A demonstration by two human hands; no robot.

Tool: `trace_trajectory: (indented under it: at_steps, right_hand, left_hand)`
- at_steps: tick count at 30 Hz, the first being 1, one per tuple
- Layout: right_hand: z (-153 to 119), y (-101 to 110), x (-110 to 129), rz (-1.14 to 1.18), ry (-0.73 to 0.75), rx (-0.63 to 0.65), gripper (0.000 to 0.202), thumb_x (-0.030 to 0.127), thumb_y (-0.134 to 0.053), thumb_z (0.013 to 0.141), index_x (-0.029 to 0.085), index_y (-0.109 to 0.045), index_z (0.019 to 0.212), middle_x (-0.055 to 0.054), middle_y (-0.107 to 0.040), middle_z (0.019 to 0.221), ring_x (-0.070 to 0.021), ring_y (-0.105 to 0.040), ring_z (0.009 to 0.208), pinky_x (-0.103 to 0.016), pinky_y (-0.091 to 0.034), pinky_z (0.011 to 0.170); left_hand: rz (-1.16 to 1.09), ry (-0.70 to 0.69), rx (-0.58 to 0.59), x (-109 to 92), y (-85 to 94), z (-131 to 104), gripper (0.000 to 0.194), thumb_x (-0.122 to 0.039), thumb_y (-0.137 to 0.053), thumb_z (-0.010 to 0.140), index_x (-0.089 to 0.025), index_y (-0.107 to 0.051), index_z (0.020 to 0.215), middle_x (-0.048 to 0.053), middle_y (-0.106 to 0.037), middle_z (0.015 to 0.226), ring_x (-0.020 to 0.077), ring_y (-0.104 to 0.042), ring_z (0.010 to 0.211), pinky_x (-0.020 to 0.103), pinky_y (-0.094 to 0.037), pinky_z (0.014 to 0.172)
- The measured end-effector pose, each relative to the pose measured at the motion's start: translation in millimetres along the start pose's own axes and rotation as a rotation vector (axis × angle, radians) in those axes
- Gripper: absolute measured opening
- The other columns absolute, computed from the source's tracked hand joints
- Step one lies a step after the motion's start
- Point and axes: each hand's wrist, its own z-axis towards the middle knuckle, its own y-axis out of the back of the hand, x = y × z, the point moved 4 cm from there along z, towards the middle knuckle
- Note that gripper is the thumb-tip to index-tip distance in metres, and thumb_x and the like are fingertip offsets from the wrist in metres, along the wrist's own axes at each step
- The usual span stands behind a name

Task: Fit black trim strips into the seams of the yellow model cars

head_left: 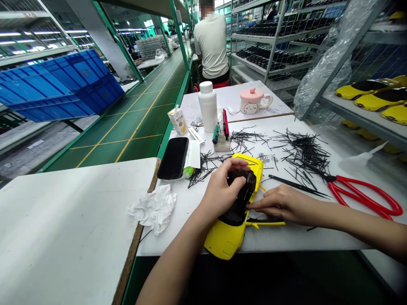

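Observation:
A yellow model car (224, 239) with a black cabin lies on the white table, its side door (270, 223) swung out to the right. My left hand (224, 184) is closed over the cabin, fingers across the far side and thumb on top. At the door opening, my right hand (280, 203) has its fingers pressed together against the car's edge. Whatever those fingertips pinch, if anything, is hidden. Black tweezers (297, 185) rest just beyond my right hand. Red-handled scissors (365, 195) lie to the right, partly behind my forearm.
Thin black strips (307, 150) lie in piles. Behind the car stand a tool holder (221, 145), a white bottle (208, 108) and a pink-lidded mug (252, 101). A phone (173, 158) and crumpled tissue (155, 207) are left. A green conveyor (136, 114) runs alongside; a person (211, 46) sits ahead.

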Motion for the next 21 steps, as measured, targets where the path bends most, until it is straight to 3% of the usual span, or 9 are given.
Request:
trace_trajectory:
  at_steps: [3,10,16,21]
  right_hand:
    - [-2.1,-1.1,-0.7,0.05,-0.033,-0.028,0.04,0.033,-0.04,0.102,0.02,-0.07,0.125,-0.005,-0.067,0.068,-0.0111,-0.059,0.058,-0.02,-0.042,0.06]
    - [-2.0,1.3,-0.2,0.121,-0.116,0.082,0.044,0.039,-0.04,0.102,0.017,-0.066,0.13,-0.006,-0.067,0.071,-0.0112,-0.06,0.06,-0.019,-0.042,0.06]
    - [4.8,9.6,3.2,0.118,-0.156,0.151,0.039,0.03,-0.045,0.099,0.02,-0.067,0.129,-0.005,-0.069,0.075,-0.0099,-0.058,0.06,-0.019,-0.04,0.06]
    - [9.1,9.1,-11.1,0.558,-0.318,0.274,0.039,0.037,-0.056,0.096,0.015,-0.069,0.126,-0.002,-0.065,0.059,-0.0072,-0.051,0.051,-0.016,-0.034,0.051]
  left_hand:
    - [0.004,0.0,0.003,-0.3,-0.2,0.1,0.026,-0.005,-0.052,0.081,-0.017,-0.058,0.103,0.004,-0.068,0.103,0.0155,-0.063,0.102,0.026,-0.046,0.095]
    - [0.014,-0.009,0.002,0.2,-0.7,-0.2,0.026,-0.005,-0.051,0.081,-0.018,-0.057,0.102,0.004,-0.068,0.103,0.0149,-0.063,0.102,0.026,-0.047,0.095]
    - [0.062,-0.024,0.021,0.3,-1.0,-0.4,0.026,-0.006,-0.05,0.082,-0.019,-0.057,0.103,0.004,-0.068,0.105,0.0156,-0.063,0.104,0.027,-0.047,0.095]
    - [0.164,-0.055,0.07,1.6,-1.0,-0.1,0.028,-0.006,-0.05,0.082,-0.02,-0.057,0.106,0.004,-0.068,0.107,0.0177,-0.063,0.106,0.032,-0.045,0.098]
